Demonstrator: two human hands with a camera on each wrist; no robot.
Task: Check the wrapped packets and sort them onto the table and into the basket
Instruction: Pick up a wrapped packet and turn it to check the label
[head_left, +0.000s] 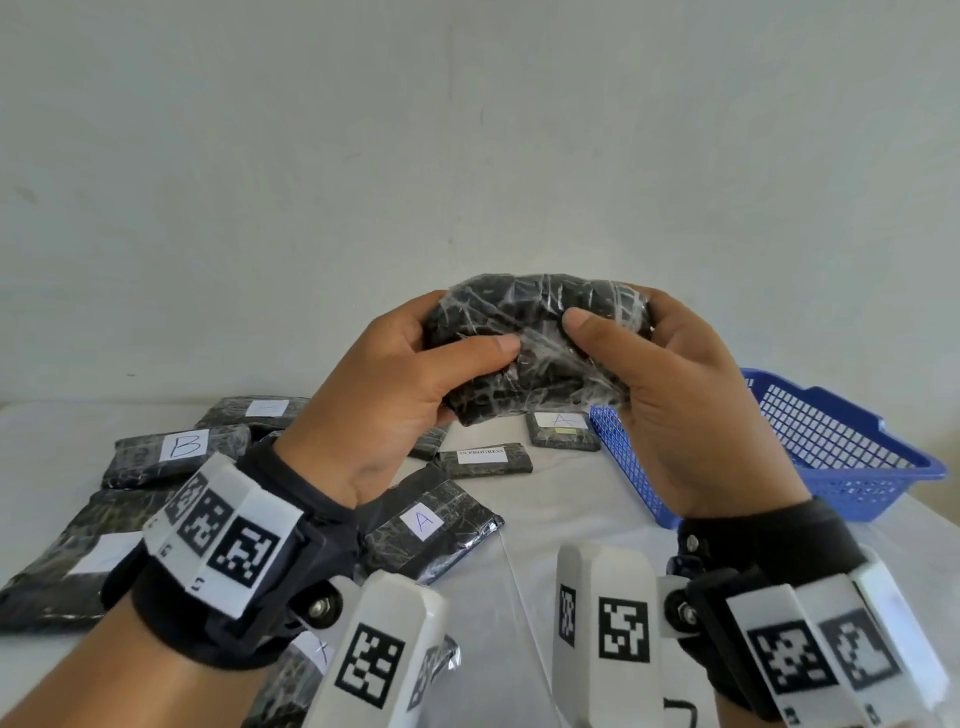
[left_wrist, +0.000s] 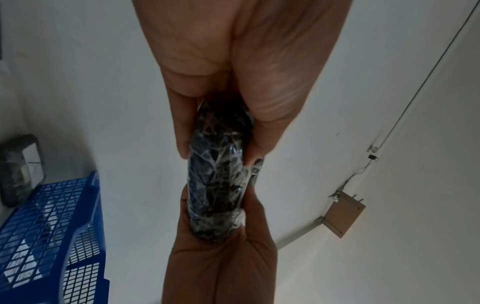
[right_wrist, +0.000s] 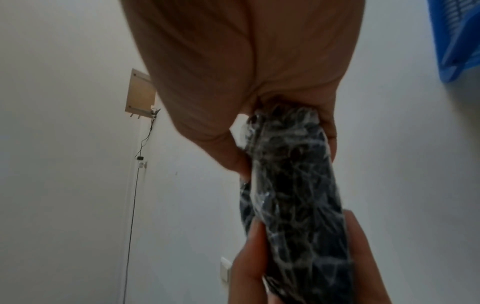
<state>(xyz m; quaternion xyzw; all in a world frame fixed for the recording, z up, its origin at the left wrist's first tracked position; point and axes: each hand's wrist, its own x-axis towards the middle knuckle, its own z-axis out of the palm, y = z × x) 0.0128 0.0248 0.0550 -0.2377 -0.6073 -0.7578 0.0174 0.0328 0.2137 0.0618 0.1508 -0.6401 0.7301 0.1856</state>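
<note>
A plain pale wall (head_left: 467, 156) rises behind a white-covered table (head_left: 561, 519). Toward the table's left edge lie dark wrapped packets with white labels, one marked B (head_left: 176, 453), one marked A (head_left: 431, 525) nearer the middle, and a small slab reading IN PROGRESS (head_left: 484, 459) behind it. Above the middle of the table, the left hand (head_left: 384, 405) and right hand (head_left: 680, 410) share one film-wrapped packet (head_left: 535, 348), each grip closed round an end, thumbs pressed on the near face. The wrist views show it edge-on, fingers behind and thumbs in front. No label shows on the face turned to the head view, so the check is probably best done by turning the packet over between the thumbs without tearing the film. Toward the table's right edge stands a blue basket (head_left: 841, 457); what shows of its inside holds no packet, though the right hand hides part of it.
</note>
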